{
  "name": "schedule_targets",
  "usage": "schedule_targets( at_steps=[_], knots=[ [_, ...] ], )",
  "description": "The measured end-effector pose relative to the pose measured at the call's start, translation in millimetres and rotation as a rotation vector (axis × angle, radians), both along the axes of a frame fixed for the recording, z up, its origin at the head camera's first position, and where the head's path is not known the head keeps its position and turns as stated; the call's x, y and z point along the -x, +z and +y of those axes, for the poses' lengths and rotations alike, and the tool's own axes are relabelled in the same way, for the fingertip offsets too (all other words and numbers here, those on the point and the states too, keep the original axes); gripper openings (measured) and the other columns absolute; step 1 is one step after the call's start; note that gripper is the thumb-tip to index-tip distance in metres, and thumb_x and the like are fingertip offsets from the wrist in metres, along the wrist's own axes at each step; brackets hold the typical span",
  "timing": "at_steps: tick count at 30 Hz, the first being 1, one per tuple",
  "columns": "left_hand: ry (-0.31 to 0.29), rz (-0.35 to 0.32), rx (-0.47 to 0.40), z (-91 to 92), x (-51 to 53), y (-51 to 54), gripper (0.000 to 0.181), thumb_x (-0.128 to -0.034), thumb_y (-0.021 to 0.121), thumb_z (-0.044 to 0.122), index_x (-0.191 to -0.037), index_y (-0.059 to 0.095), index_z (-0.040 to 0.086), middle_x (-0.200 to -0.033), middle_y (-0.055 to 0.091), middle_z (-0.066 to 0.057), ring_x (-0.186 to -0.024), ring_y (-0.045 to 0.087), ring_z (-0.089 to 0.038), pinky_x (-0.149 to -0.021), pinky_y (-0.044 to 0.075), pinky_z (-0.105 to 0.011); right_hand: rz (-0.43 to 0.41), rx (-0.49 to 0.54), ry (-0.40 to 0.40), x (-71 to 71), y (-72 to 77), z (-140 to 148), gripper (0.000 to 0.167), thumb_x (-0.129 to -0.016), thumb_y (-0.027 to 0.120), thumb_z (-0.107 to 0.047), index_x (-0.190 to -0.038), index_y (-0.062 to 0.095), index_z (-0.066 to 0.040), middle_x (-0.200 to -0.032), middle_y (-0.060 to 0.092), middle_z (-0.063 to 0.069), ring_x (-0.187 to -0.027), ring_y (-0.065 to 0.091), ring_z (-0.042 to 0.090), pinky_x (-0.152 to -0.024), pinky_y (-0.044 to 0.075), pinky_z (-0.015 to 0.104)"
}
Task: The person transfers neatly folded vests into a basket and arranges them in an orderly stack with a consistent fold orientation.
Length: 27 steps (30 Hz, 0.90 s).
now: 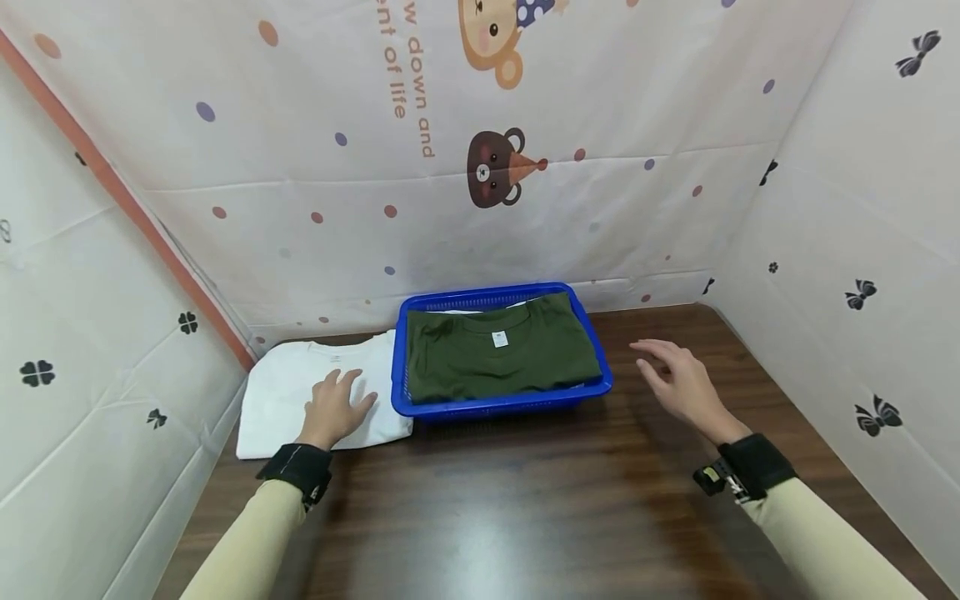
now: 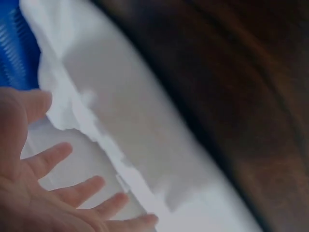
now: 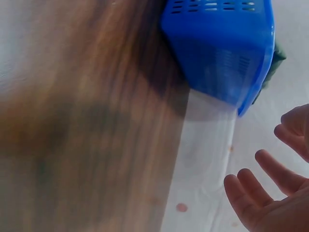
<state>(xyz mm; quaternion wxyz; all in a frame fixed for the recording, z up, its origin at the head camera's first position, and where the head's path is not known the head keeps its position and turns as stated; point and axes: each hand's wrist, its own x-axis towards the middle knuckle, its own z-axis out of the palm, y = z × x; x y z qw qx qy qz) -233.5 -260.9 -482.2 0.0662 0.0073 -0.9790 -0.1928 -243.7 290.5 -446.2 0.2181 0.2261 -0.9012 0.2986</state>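
A folded dark green T-shirt (image 1: 502, 350) with a small white neck label lies in a blue plastic basket (image 1: 487, 409); a little white cloth shows behind it. Left of the basket, a folded white T-shirt (image 1: 281, 400) lies on the table, its right edge against the basket. Over this white shirt is my left hand (image 1: 333, 410), fingers spread and holding nothing; whether it touches the cloth I cannot tell. My right hand (image 1: 686, 387) hovers to the right of the basket, apart from it, with fingers loosely bent and nothing in them.
The dark brown wooden table (image 1: 480, 508) reaches toward me in front of the basket. Behind stands a white fabric wall (image 1: 525, 242) with bear prints and dots. Patterned white side walls border the table at left and right.
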Motion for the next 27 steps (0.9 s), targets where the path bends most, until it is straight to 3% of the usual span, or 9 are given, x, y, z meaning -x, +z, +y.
schedule_targets(
  at_steps=[4, 8, 18, 27],
  knots=[
    [0.064, -0.195, 0.029, -3.5, -0.8, -7.0, 0.070, -0.0976, 0.064, 0.046, -0.150, 0.045, 0.004, -0.152, 0.031, -0.037, -0.137, 0.029, -0.062, -0.093, 0.021, -0.092, -0.031, -0.003, -0.018, -7.7, -8.4, 10, 0.030, -0.099, 0.063, 0.000, -0.129, 0.066, 0.002, -0.128, 0.064, 0.027, -0.108, 0.063, 0.044, -0.076, 0.056, 0.060],
    [0.094, -0.298, 0.041, -5.7, -1.2, -12.0, 0.074, -0.0981, 0.061, 0.050, -0.153, 0.040, 0.005, -0.153, 0.027, -0.037, -0.138, 0.024, -0.062, -0.092, 0.018, -0.093, -0.085, -0.017, -0.033, -13.2, -15.5, 17, 0.031, -0.100, 0.063, -0.002, -0.131, 0.065, 0.000, -0.128, 0.063, 0.028, -0.105, 0.064, 0.045, -0.076, 0.055, 0.060],
    [0.095, -0.356, 0.034, -5.5, -5.2, -14.2, 0.077, -0.0994, 0.058, 0.054, -0.155, 0.038, 0.005, -0.156, 0.026, -0.036, -0.141, 0.019, -0.061, -0.094, 0.015, -0.093, -0.159, -0.038, -0.020, -22.9, -30.3, 21, 0.031, -0.101, 0.063, -0.003, -0.131, 0.065, 0.001, -0.123, 0.067, 0.026, -0.101, 0.067, 0.041, -0.076, 0.058, 0.056],
    [0.099, -0.349, 0.035, -6.6, -22.7, -11.8, 0.078, -0.0986, 0.060, 0.054, -0.154, 0.040, 0.003, -0.154, 0.028, -0.036, -0.138, 0.023, -0.061, -0.091, 0.015, -0.093, -0.229, -0.055, -0.013, -29.5, -34.8, 19, 0.032, -0.102, 0.063, -0.006, -0.133, 0.064, -0.001, -0.123, 0.068, 0.024, -0.104, 0.067, 0.040, -0.079, 0.058, 0.055]
  ],
)
